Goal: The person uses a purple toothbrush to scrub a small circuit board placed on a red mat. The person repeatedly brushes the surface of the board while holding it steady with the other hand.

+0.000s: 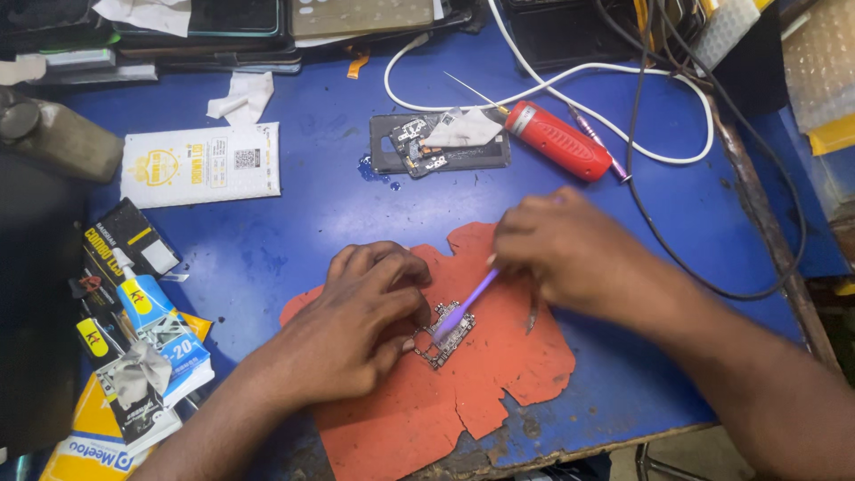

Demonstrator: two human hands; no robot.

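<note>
Orange mat lies low in the frame's centre, bearing a small circuit board. Left hand curls over the board's left edge, fingertips pinning it. Right hand pinches a purple brush, tip on the board. Red screwdriver lies above.

Head view, steeply down, close

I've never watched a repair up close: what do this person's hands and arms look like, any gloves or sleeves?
Both the left hand and the right hand are bare: no gloves, rings or watch show. The forearms are uncovered too, with no sleeve in view.
</note>
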